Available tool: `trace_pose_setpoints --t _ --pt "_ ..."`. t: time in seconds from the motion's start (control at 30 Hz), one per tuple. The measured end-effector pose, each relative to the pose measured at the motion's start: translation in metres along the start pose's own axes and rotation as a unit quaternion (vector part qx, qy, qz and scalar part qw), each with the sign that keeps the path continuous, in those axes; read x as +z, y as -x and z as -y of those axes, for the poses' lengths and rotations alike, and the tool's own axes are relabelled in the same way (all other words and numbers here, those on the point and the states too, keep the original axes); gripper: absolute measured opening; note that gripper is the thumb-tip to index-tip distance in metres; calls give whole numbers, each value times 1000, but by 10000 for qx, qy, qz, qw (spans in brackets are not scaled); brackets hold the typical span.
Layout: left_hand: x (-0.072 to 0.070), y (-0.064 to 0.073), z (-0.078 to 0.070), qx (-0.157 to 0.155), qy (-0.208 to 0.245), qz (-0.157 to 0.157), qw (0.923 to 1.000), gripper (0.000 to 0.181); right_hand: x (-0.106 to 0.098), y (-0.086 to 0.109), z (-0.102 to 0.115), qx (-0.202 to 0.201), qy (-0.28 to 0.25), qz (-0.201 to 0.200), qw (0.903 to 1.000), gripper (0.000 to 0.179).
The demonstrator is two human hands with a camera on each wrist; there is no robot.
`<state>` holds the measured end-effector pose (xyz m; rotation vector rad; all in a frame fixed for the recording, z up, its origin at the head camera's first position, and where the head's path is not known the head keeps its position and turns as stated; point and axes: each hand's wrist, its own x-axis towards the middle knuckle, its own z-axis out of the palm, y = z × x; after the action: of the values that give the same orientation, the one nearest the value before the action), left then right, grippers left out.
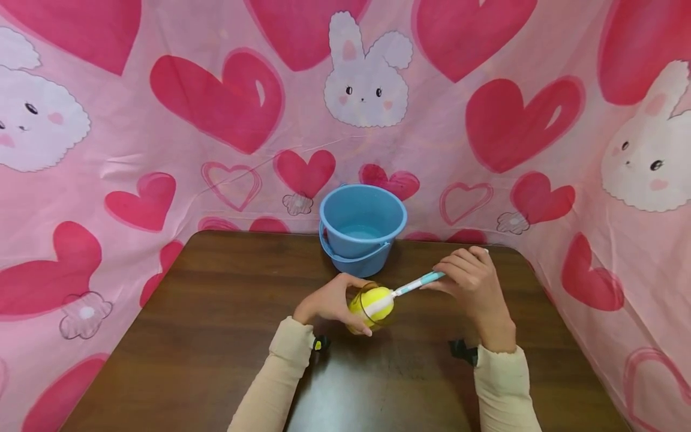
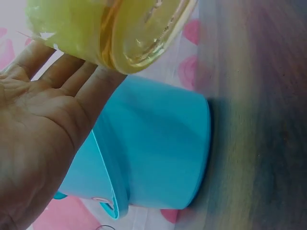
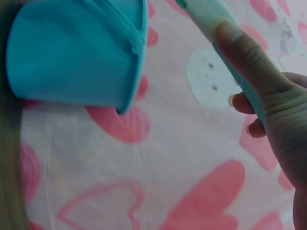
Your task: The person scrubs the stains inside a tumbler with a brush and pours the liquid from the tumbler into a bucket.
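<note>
My left hand (image 1: 329, 301) holds a see-through amber glass (image 2: 139, 43) tilted over its side, fingers and thumb around it. A cup brush with a yellow sponge head (image 1: 381, 302) has that head inside the glass, with a white strip along the sponge. My right hand (image 1: 471, 283) grips the brush's white and light-blue handle (image 1: 420, 282) to the right of the glass. In the right wrist view, the thumb lies along the handle (image 3: 211, 17) and fingertips show behind it. The left wrist view shows the glass's thick base, raised above the table.
A blue bucket (image 1: 358, 247) stands upright at the table's back edge, just beyond the hands, its handle hanging down in front. The brown wooden table (image 1: 227, 312) is backed by a pink cloth (image 1: 308, 129) with hearts and rabbits on three sides.
</note>
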<state>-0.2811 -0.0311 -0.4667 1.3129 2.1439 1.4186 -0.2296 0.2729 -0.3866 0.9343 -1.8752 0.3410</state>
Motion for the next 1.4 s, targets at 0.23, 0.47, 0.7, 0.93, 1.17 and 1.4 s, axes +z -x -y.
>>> trace_pose_setpoints --t 0.23,0.47,0.7,0.93,1.17,1.4 --pt "3 -1 -7 -103 147 -38 9998 75 -25 5 -12 462 26 -394 9982 54" --pt "-2 3 -9 1 49 -191 9998 75 -26 1 -6 472 301 -510 9971 54" --pt "-5 3 -6 28 19 -236 9997 69 -7 -5 8 327 229 211 9990 55" --pt "-9 5 1 -36 130 -214 9997 65 -7 -6 13 496 3 805 9955 42" --pt "-6 3 1 167 1035 20 9945 70 -28 -6 6 674 -189 459 9965 61" --pt "-2 2 -1 113 1182 58 9929 73 -40 -1 -2 647 -209 255 9974 60"
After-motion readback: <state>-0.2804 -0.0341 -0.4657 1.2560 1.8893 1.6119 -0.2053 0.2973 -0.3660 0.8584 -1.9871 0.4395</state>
